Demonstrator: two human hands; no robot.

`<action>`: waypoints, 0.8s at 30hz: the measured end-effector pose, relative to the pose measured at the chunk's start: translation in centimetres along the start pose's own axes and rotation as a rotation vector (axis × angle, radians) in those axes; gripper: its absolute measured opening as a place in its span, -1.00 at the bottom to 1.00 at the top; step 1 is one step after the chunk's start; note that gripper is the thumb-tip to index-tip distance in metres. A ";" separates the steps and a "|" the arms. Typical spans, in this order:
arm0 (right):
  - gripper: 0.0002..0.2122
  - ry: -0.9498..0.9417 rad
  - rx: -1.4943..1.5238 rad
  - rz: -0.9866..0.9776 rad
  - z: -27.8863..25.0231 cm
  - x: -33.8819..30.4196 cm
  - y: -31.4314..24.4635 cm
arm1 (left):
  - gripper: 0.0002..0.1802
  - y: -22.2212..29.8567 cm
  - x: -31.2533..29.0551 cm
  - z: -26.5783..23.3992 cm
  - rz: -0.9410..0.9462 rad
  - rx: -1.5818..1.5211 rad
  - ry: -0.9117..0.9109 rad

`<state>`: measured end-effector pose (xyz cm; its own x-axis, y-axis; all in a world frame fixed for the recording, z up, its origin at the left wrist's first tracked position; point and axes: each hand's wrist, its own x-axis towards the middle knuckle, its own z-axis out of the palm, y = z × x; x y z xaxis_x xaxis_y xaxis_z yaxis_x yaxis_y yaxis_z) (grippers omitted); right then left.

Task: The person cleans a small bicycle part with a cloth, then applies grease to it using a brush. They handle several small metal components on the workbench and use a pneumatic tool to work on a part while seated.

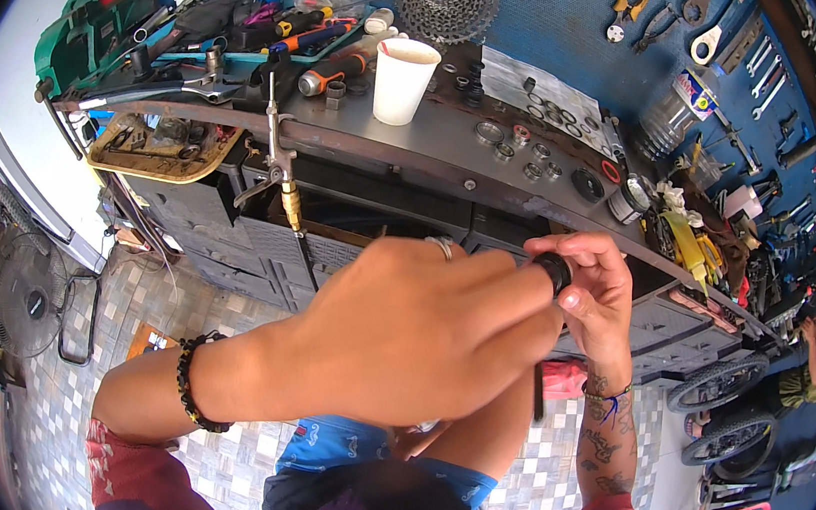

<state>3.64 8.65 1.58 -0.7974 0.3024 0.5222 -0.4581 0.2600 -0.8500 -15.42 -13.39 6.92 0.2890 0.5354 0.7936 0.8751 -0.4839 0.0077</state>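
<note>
My right hand [600, 292] pinches a small black ring-shaped part [555, 270] between thumb and fingers, in front of the bench. My left hand [429, 333] is closed right beside it, its fingertips up against the ring and its back hiding most of the grip. Below the left fist sticks out a thin black rod [539, 393]; its upper end is hidden by the fingers. On the bench top beyond lie several metal bearings [505, 151], a red-edged bearing [520, 134] and a flat black ring [588, 184].
A white paper cup [403, 83] stands on the bench [341, 137], left of a plastic bottle [681, 110]. Tools fill a teal tray [239, 56]. A repair-stand-like clamp [282, 165] rises before the drawers. A fan [23, 302] stands left; another person [812, 372] is by wheels at right.
</note>
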 end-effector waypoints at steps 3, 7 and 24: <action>-0.54 0.006 -0.009 0.000 0.2 -0.1 -0.1 | -0.81 -0.9 0.2 0.5 -0.153 -0.145 0.056; -0.54 0.013 -0.014 0.007 0.4 -0.2 -0.3 | -0.87 -1.4 0.2 1.3 -0.294 -0.264 0.114; -0.59 0.060 -0.031 -0.010 0.4 -0.3 0.5 | -0.87 -0.7 -0.8 4.1 -0.487 -0.427 0.422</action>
<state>3.54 8.35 0.98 -0.7676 0.3540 0.5343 -0.4525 0.2910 -0.8429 -14.66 -10.58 3.78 -0.3379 0.4883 0.8046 0.6154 -0.5321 0.5814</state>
